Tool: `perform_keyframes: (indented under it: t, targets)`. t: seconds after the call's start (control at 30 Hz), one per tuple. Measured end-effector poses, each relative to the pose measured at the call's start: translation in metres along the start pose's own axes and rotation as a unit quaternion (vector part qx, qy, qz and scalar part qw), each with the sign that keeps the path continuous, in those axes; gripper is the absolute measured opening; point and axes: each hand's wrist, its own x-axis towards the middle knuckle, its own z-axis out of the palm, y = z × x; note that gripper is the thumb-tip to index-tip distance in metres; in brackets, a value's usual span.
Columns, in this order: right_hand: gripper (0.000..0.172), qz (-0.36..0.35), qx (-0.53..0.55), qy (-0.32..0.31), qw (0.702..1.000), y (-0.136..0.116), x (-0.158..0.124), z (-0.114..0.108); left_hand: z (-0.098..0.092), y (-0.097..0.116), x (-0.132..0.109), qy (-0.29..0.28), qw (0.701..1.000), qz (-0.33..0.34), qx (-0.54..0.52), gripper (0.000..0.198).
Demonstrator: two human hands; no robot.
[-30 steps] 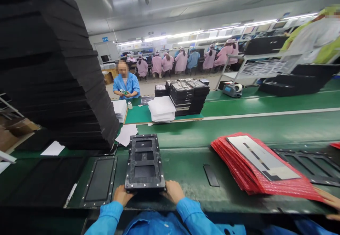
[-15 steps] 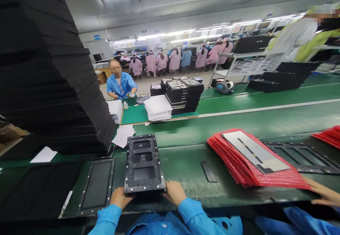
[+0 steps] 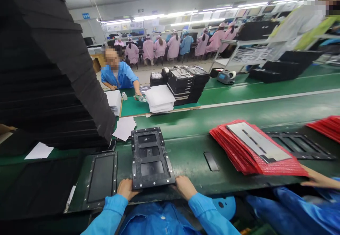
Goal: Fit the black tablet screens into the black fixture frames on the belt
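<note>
Head view: black windowed fixture tray (image 3: 150, 160) on the green conveyor bench (image 3: 191, 182), directly beyond your fingers. Left hand (image 3: 126, 189), right hand (image 3: 185, 187): fingers closed, gripping its near corners, an even two-sided hold.

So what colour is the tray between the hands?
The tray is black, with small silver studs around its edge; it shows best in the head view.

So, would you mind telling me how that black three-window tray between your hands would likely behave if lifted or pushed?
The black three-window tray looks stiff, judging by its thick frame. Its studded edges suggest it is fairly heavy for its size. Flat on the green bench, it would probably slide rather than roll or tip.
</note>
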Motion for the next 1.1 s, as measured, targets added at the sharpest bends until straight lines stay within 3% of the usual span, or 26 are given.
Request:
perform_keyframes:
  t: [0.13,0.23,0.4,0.67,0.83,1.1]
  targets:
    - [0.031,0.072,0.037,-0.014,0.997,-0.008,-0.003,0.007,-0.008,-0.004,0.005,-0.017,0.998,0.050,0.042,0.051]
    - [0.031,0.149,0.100,0.022,0.984,-0.019,-0.004,0.021,-0.008,-0.011,0.014,-0.031,0.994,0.080,0.070,0.050]
    - [0.043,0.275,0.230,0.105,0.927,-0.058,-0.018,0.055,-0.001,-0.024,0.037,-0.033,0.980,0.168,0.098,0.042]
    - [0.039,0.402,0.295,-0.019,0.867,-0.153,-0.086,0.123,-0.010,-0.024,0.049,-0.067,0.969,0.203,0.121,0.057]
    - [0.041,0.411,0.324,-0.038,0.851,-0.188,-0.108,0.152,-0.016,-0.023,0.044,-0.067,0.968,0.206,0.123,0.061]
    - [0.043,0.378,0.349,-0.010,0.858,-0.183,-0.141,0.185,0.005,-0.034,0.050,-0.047,0.975,0.193,0.099,0.068]
